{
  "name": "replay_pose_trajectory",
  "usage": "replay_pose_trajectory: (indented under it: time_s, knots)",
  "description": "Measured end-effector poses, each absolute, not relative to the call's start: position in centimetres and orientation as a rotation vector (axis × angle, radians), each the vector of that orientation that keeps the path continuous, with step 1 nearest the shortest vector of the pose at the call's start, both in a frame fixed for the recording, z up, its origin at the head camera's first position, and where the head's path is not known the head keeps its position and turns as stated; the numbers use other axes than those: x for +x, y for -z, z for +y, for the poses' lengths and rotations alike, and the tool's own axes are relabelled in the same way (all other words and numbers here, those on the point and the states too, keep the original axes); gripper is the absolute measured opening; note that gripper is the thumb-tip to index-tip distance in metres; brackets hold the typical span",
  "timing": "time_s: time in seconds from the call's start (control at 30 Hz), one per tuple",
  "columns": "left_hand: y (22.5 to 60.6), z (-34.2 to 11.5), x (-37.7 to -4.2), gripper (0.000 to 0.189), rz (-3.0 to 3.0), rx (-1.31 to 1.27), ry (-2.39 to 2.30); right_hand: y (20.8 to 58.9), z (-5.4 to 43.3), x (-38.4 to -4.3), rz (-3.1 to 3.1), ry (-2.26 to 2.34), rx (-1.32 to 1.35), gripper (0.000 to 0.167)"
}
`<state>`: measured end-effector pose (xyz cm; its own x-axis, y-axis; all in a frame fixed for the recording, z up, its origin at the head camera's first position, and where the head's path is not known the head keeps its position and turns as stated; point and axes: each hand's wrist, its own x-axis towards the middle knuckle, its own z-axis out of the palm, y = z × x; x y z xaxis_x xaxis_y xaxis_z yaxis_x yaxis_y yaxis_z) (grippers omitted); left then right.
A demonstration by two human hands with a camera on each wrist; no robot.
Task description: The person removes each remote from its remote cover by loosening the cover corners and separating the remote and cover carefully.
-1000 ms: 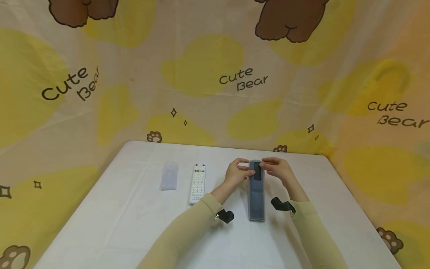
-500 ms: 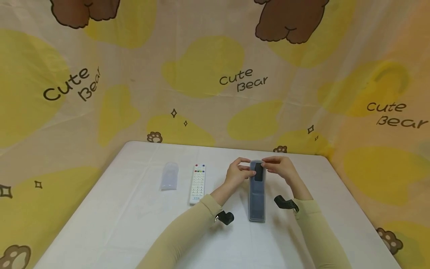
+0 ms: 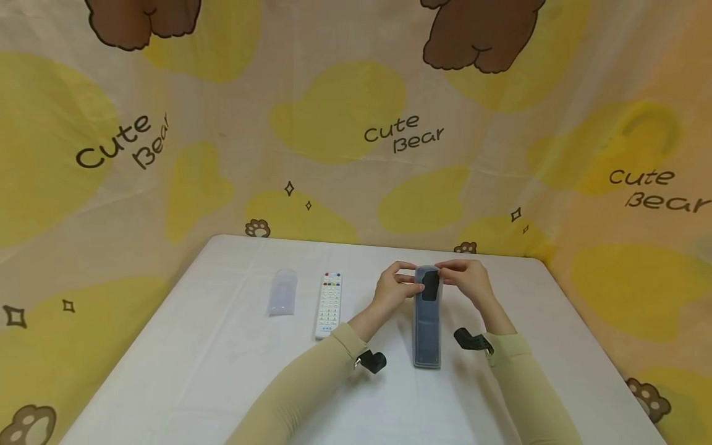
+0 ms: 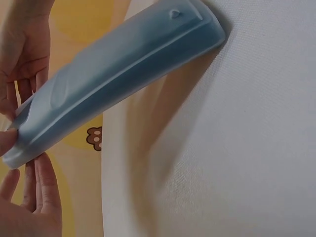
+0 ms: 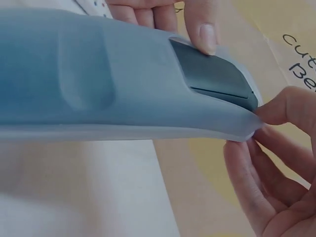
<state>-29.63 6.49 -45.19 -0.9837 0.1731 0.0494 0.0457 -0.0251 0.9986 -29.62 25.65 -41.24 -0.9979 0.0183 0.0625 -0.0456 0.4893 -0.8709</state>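
Note:
A dark remote control in a translucent bluish silicone cover is held with its far end raised and its near end on the table. Through an opening in the cover, the remote's black surface shows. My left hand grips the far end from the left, thumb on the face at the opening's edge and fingers beneath. From the right, my right hand pinches the cover's rim at the far corner; in the right wrist view the rim is drawn outward there between thumb and fingers.
A white remote control with several coloured buttons lies left of my hands. Farther left lies a clear, flat plastic sleeve. The white table ends at a patterned cloth backdrop behind and to the sides.
My right hand has shifted slightly right, drawing the cover's rim outward, and the black opening now looks wider at that side. My left hand keeps its grip.

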Motion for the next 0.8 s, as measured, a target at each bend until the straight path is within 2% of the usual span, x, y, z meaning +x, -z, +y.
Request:
replay_pose_trajectory:
  time_s: [0.4,0.8]
  knots:
    - [45.1,6.6,-29.5,0.043,2.067,0.317,-2.195,42.0,26.4,-29.9,-2.647,-1.464,0.108,0.024]
    - [45.2,6.5,-29.4,0.043,2.04,0.366,-2.215,42.5,27.1,-29.9,-2.643,-1.702,0.137,0.034]
